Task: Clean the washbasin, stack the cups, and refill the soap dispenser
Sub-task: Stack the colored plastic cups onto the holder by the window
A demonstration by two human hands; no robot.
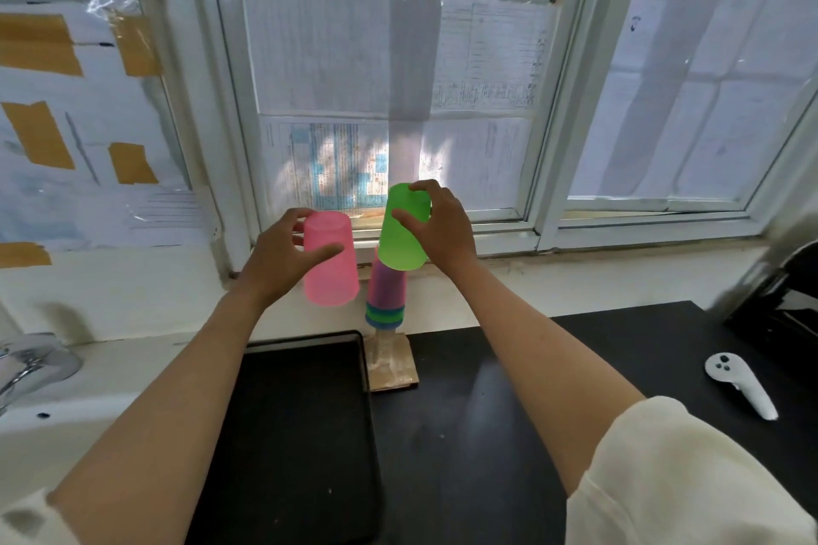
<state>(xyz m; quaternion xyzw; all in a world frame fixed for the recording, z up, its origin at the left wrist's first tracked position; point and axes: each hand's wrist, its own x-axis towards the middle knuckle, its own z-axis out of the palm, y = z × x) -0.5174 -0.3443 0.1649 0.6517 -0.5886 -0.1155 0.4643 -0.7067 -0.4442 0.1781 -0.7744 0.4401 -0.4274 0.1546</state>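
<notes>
Left hand grips an upturned pink cup; right hand grips an upturned green cup, tilted over the nested cup stack at twelve o'clock on the worktop.

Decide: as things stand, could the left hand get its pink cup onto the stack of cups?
Probably not yet: the green cup in the right hand sits over the stack of cups; the left hand holds the pink cup beside it.

Left hand grips an upturned pink cup; right hand tilts a green cup over the cup stack.
</notes>
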